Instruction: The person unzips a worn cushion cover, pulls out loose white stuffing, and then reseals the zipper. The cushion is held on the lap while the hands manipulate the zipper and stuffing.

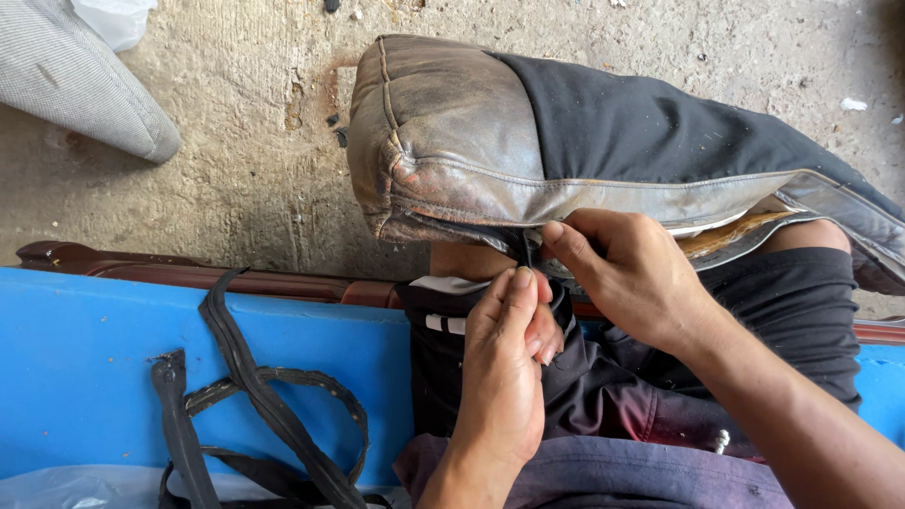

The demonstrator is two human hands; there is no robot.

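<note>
A worn brown leather cushion [443, 132] with a black fabric panel [650, 123] rests across my lap. My left hand [504, 368] pinches something small at the cushion's lower seam, thumb up near the edge. My right hand [627, 273] grips the same seam from the right, fingers curled on the leather edge and a thin dark strip [528, 247] that hangs from it. Both hands touch at the seam. Yellowish padding [731, 236] shows in the opened edge to the right.
A blue padded surface [85, 368] lies at the left with black zipper strips [255, 396] heaped on it. A brown wooden rail [189, 273] runs along its far edge. Rough concrete floor [245, 141] lies beyond, with a grey cushion [85, 75] at the upper left.
</note>
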